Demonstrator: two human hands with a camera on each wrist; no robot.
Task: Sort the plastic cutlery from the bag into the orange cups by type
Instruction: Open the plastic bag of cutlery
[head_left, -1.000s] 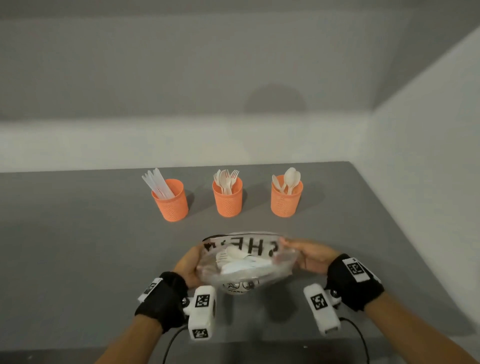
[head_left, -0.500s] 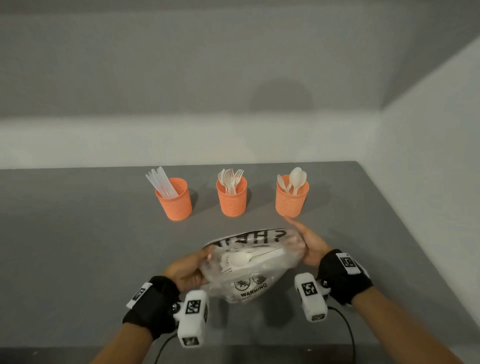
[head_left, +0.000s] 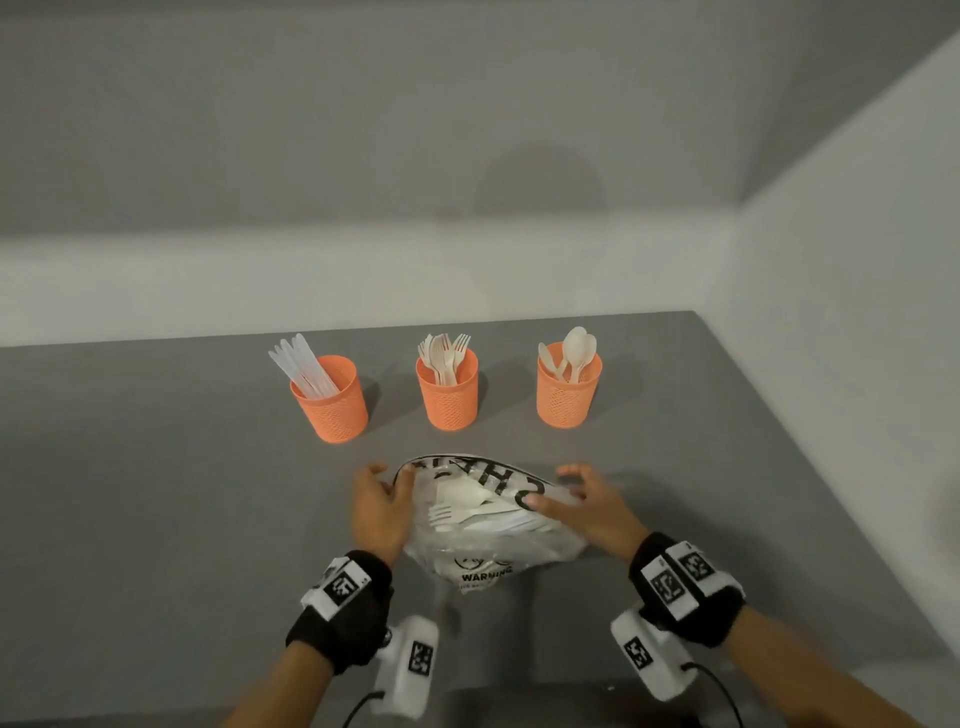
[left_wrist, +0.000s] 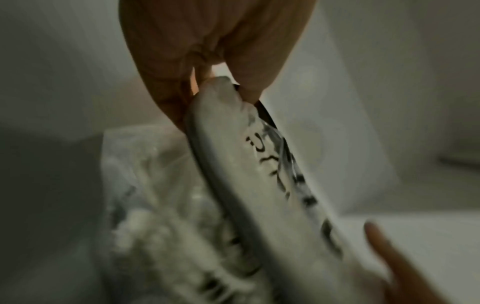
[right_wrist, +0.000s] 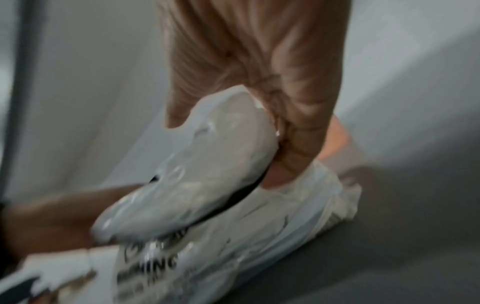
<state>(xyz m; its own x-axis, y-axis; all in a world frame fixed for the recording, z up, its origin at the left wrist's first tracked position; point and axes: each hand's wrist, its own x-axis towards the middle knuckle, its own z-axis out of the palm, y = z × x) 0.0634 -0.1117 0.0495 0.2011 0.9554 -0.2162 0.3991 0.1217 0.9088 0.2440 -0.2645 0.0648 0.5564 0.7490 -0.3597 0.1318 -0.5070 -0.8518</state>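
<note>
On the desk (head_left: 156, 493) just before the three orange cups (head_left: 451, 389), you are pinching the bag (head_left: 488, 525) mouth with left hand (head_left: 379, 506) and right hand (head_left: 592, 506), spreading it; next you are needing one hand free for a fork (head_left: 447, 514) inside.

The bag (head_left: 493, 540) is thin, glossy, crinkled clear plastic with black print. Inside it lie smooth cream plastic forks (head_left: 452, 514). The three orange cups (head_left: 450, 395) near the worktop's far edge look like matt perforated plastic. The worktop (head_left: 156, 493) is smooth, matt grey. Black cloth wristbands (head_left: 348, 613) look soft.
</note>
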